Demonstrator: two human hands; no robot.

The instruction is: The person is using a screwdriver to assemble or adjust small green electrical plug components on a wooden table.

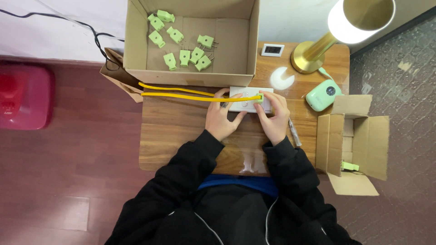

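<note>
Hidden/unclear: white socket block [249, 100] partly covered by both hands; its face hard to read. Yellow cable [181, 93] runs left, far end lost behind paper bag [119, 72]. Thin tool [294, 132] by right wrist, type unclear.

Left hand [221, 119]: fingers spread, pressing block down on wooden table [177, 136]. Right hand [274, 117]: thumb and fingers pinched on green plug [260, 96] at block's top right.

Containers: lg cardboard box [136, 41], approx. 9 green plugs [184, 56] inside. Sm open carton [363, 136], right edge: 1 green plug [349, 166], rest in shadow.
</note>
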